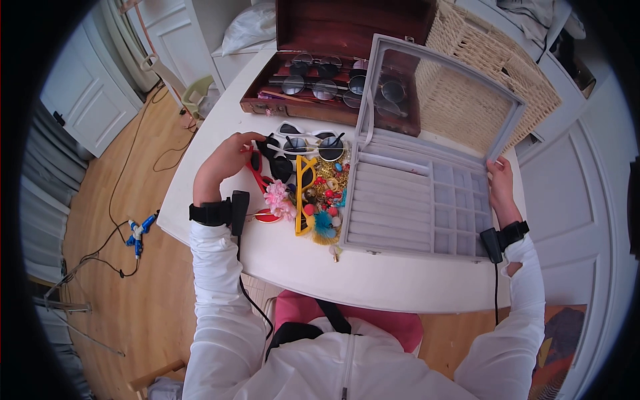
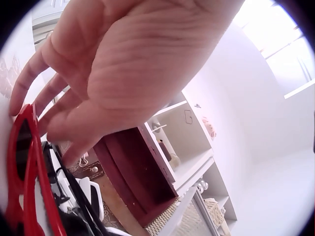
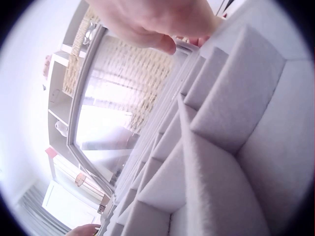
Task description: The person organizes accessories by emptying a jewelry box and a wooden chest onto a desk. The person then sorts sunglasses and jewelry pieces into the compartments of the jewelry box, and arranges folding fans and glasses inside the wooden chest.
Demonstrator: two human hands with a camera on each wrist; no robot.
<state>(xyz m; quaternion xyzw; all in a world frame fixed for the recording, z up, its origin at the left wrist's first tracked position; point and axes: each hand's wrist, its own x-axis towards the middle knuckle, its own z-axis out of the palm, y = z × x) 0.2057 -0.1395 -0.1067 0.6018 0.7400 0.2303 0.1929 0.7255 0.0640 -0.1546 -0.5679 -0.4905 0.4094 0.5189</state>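
My left hand (image 1: 227, 160) is at the left of a pile of accessories, fingers loosely bent and spread. Its fingertips are right at the red sunglasses (image 2: 30, 162) and black sunglasses (image 1: 279, 163). My right hand (image 1: 501, 187) grips the right edge of a grey velvet jewelry box (image 1: 393, 200), thumb over the rim. The box stands with its clear lid (image 1: 453, 93) raised; ring rolls and small compartments show inside. Between the left hand and the box lie yellow sunglasses (image 1: 305, 193), white sunglasses (image 1: 291, 129), a pink flower piece (image 1: 279, 200) and colourful jewelry (image 1: 327, 200).
Behind, an open dark red case (image 1: 257, 100) holds several pairs of glasses. A woven basket (image 1: 480, 53) stands behind the lid. The white table (image 1: 280, 267) has its front edge close to the body. Cables and a blue-and-white plug (image 1: 138, 233) lie on the floor at left.
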